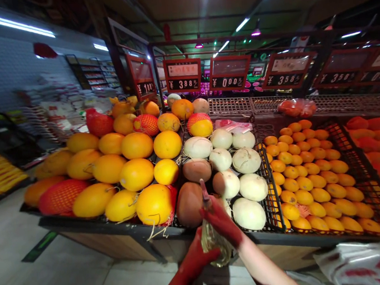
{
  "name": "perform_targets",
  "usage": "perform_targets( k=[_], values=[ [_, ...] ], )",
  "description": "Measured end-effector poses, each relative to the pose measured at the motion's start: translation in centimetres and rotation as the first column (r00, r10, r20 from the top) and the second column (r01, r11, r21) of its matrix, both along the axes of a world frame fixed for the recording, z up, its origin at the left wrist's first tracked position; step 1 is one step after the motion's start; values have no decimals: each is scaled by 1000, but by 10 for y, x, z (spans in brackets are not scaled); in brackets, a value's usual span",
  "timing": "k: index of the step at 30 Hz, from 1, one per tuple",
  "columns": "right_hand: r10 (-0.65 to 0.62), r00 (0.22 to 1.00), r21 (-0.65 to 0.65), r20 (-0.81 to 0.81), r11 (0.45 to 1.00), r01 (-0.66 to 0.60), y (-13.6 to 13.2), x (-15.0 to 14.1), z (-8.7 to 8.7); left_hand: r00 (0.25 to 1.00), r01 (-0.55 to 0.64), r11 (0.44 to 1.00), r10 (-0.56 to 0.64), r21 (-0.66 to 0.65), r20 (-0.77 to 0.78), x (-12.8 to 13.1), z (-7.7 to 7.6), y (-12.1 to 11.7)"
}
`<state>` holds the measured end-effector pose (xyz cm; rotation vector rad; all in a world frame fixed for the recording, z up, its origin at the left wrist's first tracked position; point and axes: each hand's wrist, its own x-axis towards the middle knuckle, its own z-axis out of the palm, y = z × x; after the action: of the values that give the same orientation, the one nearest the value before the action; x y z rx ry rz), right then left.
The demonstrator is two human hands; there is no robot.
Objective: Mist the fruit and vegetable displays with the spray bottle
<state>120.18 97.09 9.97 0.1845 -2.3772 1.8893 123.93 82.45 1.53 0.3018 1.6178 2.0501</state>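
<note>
Just in front of the fruit stand, both my hands are closed on a clear, yellowish, bottle-shaped thing (215,244). Its top is narrow and pinkish; whether it is a bottle or a filled, twisted clear bag I cannot tell. My left hand (199,253) grips its lower body from the left. Around its upper part my right hand (221,222) is wrapped, with the narrow top sticking up past the fingers. Behind it lies a large pale melon in shadow (189,204). Close by are white melons (248,213) and a yellow melon (153,204).
Yellow melons are piled on the left, some in red foam nets (63,197). A black crate (270,188) borders rows of small orange fruit (325,192). Price signs (182,76) hang above. Plastic bags (363,262) sit at the lower right. The stand's dark front edge (117,228) runs before me.
</note>
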Motion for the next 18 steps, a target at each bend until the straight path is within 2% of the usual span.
perform_targets(
  k=[3, 6, 8, 13, 15, 18],
  values=[
    [103, 995, 29, 14, 994, -103, -23, -13, 14, 993, -115, 993, 115, -10, -7, -4, -4, -15],
    [114, 993, 38, 11, 993, -115, -40, -24, 28, 970, -241, 970, 241, -5, -22, -11, -3, -26],
    [98, 995, 24, -11, 995, -97, -45, -30, 33, 964, -264, 964, 264, -8, -20, -17, 3, -30],
    [-33, 999, -26, -21, 999, 32, -27, -37, 30, 982, -164, 986, 161, -15, -98, -32, 23, -19],
    [-110, 994, -50, -14, 993, 110, -10, -35, 29, 986, -127, 991, 123, -32, -109, -38, 27, -6],
    [-253, 967, -98, -18, 963, 250, 21, -28, 30, 994, -11, 1000, 9, -22, -106, -46, 33, 23]
  ],
)
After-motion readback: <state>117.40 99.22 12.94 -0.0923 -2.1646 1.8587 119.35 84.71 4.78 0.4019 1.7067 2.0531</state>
